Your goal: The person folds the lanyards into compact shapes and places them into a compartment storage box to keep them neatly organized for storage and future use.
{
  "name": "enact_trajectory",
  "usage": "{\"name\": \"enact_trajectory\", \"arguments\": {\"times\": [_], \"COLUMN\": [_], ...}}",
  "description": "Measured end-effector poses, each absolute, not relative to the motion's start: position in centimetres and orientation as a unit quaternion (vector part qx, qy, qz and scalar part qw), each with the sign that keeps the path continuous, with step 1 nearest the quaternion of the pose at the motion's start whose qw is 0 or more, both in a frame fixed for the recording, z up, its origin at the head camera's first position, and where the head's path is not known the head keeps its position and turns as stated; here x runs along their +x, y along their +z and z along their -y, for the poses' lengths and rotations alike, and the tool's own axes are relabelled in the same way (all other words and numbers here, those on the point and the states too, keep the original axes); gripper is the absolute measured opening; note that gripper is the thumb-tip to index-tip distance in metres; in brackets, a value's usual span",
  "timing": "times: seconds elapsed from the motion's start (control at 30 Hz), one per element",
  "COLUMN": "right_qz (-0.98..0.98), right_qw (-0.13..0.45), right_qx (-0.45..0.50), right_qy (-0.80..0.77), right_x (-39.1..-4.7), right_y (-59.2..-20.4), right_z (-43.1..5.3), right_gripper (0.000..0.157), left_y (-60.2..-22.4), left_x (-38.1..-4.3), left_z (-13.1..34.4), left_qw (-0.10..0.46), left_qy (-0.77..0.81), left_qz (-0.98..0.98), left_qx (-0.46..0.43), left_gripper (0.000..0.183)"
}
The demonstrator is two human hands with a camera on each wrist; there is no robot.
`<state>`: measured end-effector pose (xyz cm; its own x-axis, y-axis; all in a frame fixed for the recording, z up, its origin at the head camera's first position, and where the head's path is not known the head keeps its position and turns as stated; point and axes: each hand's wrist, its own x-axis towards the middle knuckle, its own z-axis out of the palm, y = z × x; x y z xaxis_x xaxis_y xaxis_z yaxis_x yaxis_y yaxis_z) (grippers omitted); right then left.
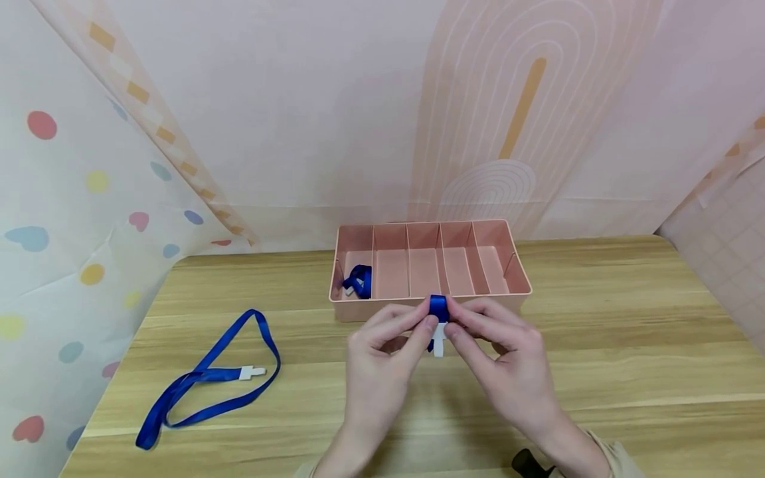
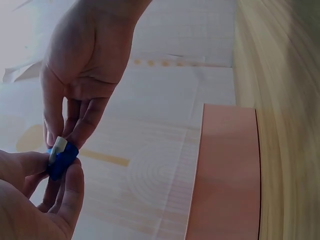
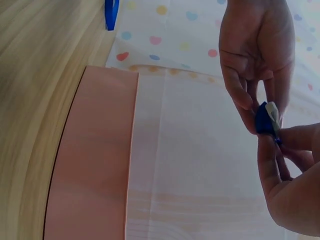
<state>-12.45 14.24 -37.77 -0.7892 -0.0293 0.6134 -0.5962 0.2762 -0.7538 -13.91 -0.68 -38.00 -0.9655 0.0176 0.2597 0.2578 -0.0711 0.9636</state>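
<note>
Only head view: bundle in box | all: fingers pinch lanyard

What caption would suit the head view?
Left hand and right hand pinch a bundled blue lanyard; a second lies in the pink box, a third on the table.

The held lanyard looks like glossy cloth.

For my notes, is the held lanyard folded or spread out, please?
Folded: the lanyard is a compact bundle, no long strap trailing.
</note>
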Motion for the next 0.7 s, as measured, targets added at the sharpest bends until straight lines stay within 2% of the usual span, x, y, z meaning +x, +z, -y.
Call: {"name": "enact_trajectory", "arguments": {"times": [0.3, 0.7], "right_qz": [0.754, 0.734], "right_qw": [0.274, 0.271], "right_qx": [0.192, 0.23], "right_qy": [0.565, 0.578], "right_x": [-12.46, -12.76], "right_y": [-38.02, -38.32], "right_z": [-14.18, -13.95], "right_gripper": [0.037, 0.039], "left_y": [-38.06, -38.6], "left_x": [-13.8, -14.04], "left_z": [0.56, 0.35], "left_qw": [0.088, 0.101], "left_qy": [-0.693, -0.733], "left_qz": [0.702, 0.664], "left_qx": [-0.139, -0.11], "left_gripper": [0.025, 0.024]}}
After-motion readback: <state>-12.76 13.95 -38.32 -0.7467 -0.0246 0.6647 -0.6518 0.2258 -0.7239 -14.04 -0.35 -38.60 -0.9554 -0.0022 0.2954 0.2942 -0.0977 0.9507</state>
